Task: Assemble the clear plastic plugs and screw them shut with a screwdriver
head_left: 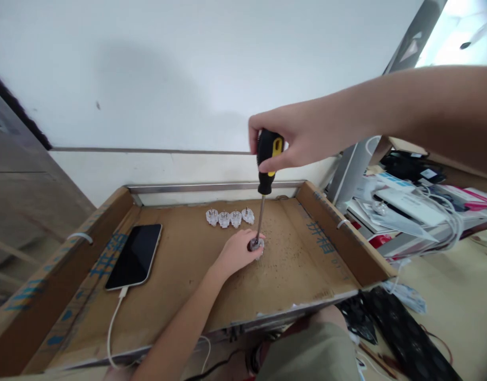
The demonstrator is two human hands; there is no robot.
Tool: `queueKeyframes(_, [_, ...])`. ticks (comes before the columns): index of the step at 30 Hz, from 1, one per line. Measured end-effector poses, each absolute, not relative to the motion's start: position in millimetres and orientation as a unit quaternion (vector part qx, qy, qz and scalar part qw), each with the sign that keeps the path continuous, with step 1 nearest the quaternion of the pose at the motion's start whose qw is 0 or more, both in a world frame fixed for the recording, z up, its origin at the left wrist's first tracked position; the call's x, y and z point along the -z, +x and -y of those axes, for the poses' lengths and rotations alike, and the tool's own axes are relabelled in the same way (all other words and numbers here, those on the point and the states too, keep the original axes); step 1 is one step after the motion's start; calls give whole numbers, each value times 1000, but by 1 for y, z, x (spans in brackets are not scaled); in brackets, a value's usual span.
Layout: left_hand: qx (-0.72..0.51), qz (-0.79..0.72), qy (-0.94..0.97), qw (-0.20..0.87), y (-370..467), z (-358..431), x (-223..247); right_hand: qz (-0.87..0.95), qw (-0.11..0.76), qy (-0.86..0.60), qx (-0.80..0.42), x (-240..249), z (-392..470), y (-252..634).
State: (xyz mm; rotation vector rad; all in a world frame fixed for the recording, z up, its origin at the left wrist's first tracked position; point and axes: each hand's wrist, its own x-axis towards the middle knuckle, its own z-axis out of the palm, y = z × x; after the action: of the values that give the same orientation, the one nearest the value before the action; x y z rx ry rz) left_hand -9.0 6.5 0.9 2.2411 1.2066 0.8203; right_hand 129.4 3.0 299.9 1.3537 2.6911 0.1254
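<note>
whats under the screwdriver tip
Below the screwdriver is a small clear piece with a dark part, held in the left grip. That grip covers part of it; the tip's exact contact and the piece's underside cannot be seen.

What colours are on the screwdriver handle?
The screwdriver handle is black with yellow, best seen in the head view.
</note>
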Motion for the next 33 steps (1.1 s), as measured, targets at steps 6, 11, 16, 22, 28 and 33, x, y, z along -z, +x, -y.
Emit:
queueKeyframes(6, [-295, -440, 815, 235, -9, -6, -2, -857, 32, 501, -117, -292, -3, 151])
queueKeyframes(11, [-303, -438, 808, 251, -10, -7, 1, -863, 60, 501, -30, -291, 1, 154])
queueKeyframes(16, [-310, -440, 796, 278, -9, -8, 3, -871, 25, 484, -86, -292, 15, 151])
queueKeyframes(22, [-295, -440, 811, 246, -7, -7, 1, -862, 38, 498, -90, -291, 13, 151])
queueKeyframes(28, [-305, -439, 805, 258, -7, -7, 0, -869, 29, 490, -71, -293, 17, 148])
queueKeyframes(33, [-288, -455, 806, 244, -7, -5, -1, -893, 52, 444, 49, -293, 16, 149])
